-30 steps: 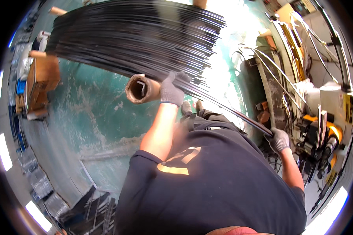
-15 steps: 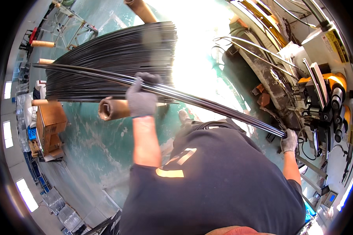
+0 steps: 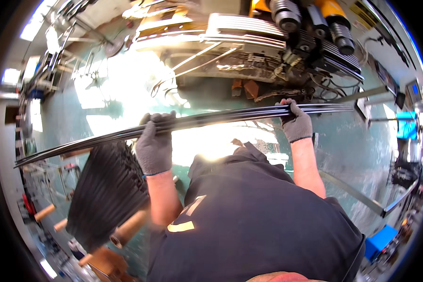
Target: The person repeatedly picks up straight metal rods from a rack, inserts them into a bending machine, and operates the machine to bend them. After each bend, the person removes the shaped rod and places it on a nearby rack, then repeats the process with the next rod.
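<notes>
A bundle of long, thin black rods (image 3: 225, 116) stretches across the view in front of me, its left end lower and bowed downward. My left hand (image 3: 155, 146), in a grey glove, is closed around the bundle left of its middle. My right hand (image 3: 297, 123), gloved as well, grips it toward the right, with the rod ends sticking out past the fingers. A large stack of similar black rods (image 3: 105, 192) lies at the lower left, below and beside my left forearm, resting by cardboard tubes (image 3: 130, 227).
Along the far side stands a machine with orange and black cylinders (image 3: 286, 16) and hanging cables. Metal rails (image 3: 355, 190) stand at the right, near a blue bin (image 3: 380, 240). A brown carton (image 3: 109, 264) sits at the lower left. Strong sunlight glares on the green floor (image 3: 122, 77).
I have turned to the right, so the machine is now ahead and the rod stack is at my lower left. Both hands still hold the bundle; my right hand has moved inward along it.
</notes>
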{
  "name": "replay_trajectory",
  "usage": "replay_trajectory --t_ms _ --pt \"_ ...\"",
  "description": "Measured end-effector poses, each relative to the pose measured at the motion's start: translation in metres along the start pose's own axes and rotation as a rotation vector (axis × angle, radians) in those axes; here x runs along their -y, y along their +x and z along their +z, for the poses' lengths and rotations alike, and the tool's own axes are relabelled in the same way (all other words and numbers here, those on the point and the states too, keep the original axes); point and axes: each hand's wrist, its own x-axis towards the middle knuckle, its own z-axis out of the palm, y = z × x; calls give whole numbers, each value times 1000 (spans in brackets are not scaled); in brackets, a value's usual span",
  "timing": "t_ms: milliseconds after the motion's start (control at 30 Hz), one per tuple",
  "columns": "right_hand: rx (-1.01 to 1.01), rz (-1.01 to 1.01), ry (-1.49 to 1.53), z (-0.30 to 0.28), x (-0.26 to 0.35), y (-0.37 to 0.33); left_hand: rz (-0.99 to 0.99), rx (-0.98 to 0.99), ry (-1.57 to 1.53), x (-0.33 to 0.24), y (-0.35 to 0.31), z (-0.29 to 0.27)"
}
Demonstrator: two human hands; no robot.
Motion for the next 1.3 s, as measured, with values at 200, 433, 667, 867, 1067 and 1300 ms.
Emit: replay_trajectory --t_ms 200,433,667,867,1067,1300 --pt "-82 -375 -46 -6 114 40 13 309 -82 -84 100 -15" --pt "-125 -509 0 50 137 61 -35 199 -27 -80 215 -52" --pt "-271 -624 -18 127 86 118 -107 -50 109 -27 294 -26" --pt "-334 -706 -51 157 96 153 -139 -141 184 2 340 7" --pt "-236 -620 -14 175 96 159 -177 -153 171 44 370 31" --pt "-372 -766 -338 110 111 234 -293 -82 370 101 365 76"
